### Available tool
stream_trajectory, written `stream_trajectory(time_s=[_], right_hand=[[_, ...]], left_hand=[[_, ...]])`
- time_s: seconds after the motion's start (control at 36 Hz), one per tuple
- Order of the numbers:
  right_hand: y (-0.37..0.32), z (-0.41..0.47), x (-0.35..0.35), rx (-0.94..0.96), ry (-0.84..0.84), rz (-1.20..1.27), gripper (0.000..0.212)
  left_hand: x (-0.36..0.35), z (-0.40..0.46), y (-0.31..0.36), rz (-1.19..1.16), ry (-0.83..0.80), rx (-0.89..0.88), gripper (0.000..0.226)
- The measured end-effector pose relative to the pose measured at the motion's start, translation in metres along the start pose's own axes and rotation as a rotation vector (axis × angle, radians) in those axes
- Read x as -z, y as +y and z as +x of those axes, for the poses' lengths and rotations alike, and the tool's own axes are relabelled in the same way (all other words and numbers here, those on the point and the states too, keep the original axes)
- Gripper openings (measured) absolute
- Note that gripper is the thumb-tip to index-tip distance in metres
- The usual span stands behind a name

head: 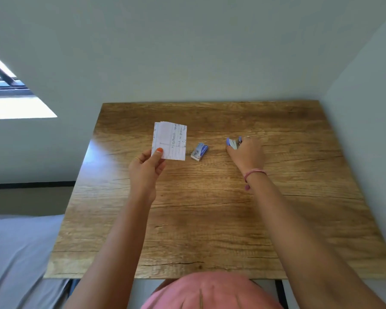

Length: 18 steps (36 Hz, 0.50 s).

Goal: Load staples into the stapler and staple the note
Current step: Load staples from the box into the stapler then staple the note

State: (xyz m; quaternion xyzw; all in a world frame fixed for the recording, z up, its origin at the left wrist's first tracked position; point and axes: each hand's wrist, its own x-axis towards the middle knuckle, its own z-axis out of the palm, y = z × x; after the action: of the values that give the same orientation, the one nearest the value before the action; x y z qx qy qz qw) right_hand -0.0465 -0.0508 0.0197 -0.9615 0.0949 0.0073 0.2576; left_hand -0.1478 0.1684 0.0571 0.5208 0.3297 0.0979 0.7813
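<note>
**Stapler under the right hand, note pinched in the left**

Stapler (233,143) is a small blue and metal one, sitting right of centre on the wooden table (210,219), and the right hand (245,155) has its fingers curled around it from the near side. I'd guess it's light and rigid with slick plastic, so grab it by the sides of the body, away from the nose.

The note (169,141) looks like a few lined paper slips stacked together, thin and floppy. The left hand (145,168) pinches the near-left corner between thumb and fingers, holding it up off the table. Handwriting runs along it, too small for me to read.

Staple box (199,151) lies between the two hands, touched by neither. Blue label, print not legible. Probably light cardboard, easily crushed.
</note>
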Motion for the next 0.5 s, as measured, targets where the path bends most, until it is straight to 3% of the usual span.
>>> stream_trajectory(time_s=[0.36, 0.5], right_hand=[[0.007, -0.011, -0.012, -0.038, 0.071, 0.112, 0.057], [0.013, -0.021, -0.014, -0.013, 0.101, 0.194, 0.066]], left_hand=[[0.025, 0.036, -0.019, 0.157, 0.014, 0.001, 0.016], [0.022, 0.039, -0.035, 0.461, 0.058, -0.124, 0.024]])
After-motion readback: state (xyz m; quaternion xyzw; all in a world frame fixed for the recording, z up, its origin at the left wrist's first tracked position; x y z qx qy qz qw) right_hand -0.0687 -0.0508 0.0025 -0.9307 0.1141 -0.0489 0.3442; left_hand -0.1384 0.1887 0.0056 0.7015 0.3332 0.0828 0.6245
